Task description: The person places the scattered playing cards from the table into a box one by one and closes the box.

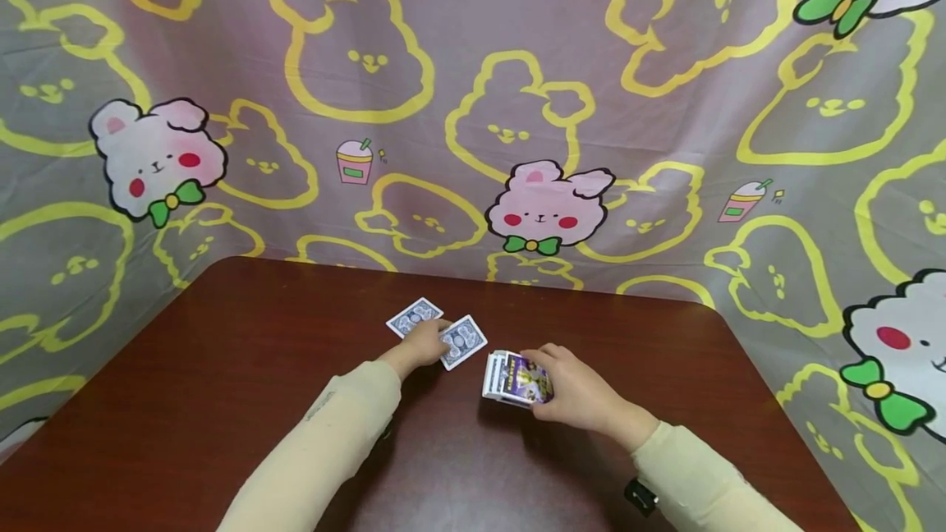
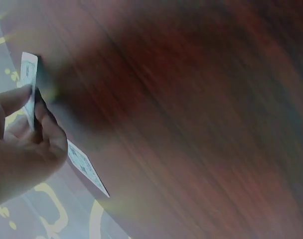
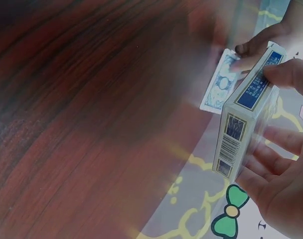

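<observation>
My left hand [image 1: 423, 345] pinches a playing card [image 1: 464, 341], blue patterned back up, between thumb and fingers. In the left wrist view this card [image 2: 29, 69] shows almost edge-on above the table. A second playing card [image 1: 411, 319] lies back up on the table, just beyond that hand and partly hidden by it. To the right, my right hand [image 1: 580, 392] grips a card box [image 1: 529, 381] with a purple and yellow printed face. White-edged cards [image 1: 497, 373] show at the box's left end. A barcode side of the card box [image 3: 231, 144] faces the right wrist camera.
The dark reddish-brown wooden table [image 1: 244, 368] extends around both hands, with rounded far corners. A grey curtain [image 1: 414, 212] with yellow outlines and cartoon rabbits hangs behind and beside it. A black strap piece [image 1: 640, 497] sits under the right sleeve.
</observation>
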`<state>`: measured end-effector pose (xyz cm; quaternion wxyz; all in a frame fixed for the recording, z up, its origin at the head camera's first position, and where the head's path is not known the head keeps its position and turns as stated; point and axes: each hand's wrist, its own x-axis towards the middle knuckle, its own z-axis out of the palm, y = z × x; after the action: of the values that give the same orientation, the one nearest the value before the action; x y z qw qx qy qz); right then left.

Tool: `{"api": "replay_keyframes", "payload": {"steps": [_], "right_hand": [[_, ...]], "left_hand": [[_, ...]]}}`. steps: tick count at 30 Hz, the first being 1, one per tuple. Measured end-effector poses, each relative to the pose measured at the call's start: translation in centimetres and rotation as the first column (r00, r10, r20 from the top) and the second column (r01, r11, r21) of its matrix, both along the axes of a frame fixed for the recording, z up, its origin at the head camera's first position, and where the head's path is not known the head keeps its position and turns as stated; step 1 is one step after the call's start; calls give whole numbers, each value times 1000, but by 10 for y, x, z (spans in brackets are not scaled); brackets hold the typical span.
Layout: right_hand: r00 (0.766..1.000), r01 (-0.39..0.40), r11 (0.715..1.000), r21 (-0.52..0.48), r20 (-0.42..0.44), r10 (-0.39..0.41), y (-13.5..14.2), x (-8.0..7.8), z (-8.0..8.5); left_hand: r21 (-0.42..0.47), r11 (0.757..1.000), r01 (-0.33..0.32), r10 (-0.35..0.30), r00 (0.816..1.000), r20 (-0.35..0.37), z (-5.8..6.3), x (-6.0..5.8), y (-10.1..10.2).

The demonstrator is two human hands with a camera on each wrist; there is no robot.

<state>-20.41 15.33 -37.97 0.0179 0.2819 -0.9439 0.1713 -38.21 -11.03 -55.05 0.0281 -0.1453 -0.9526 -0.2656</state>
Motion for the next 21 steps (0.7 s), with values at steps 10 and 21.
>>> {"api": "replay_keyframes", "payload": {"steps": [10,21], "right_hand": [[1000,-2,1000,-6,-3,2,2,-1,-1],[1000,5,1000,-8,2,-5,3,-1,1]], "left_hand": [[438,899,-23,-90,968,234,61,42,-11],[467,883,-40,-123,941,314,179,135,-7]]}}
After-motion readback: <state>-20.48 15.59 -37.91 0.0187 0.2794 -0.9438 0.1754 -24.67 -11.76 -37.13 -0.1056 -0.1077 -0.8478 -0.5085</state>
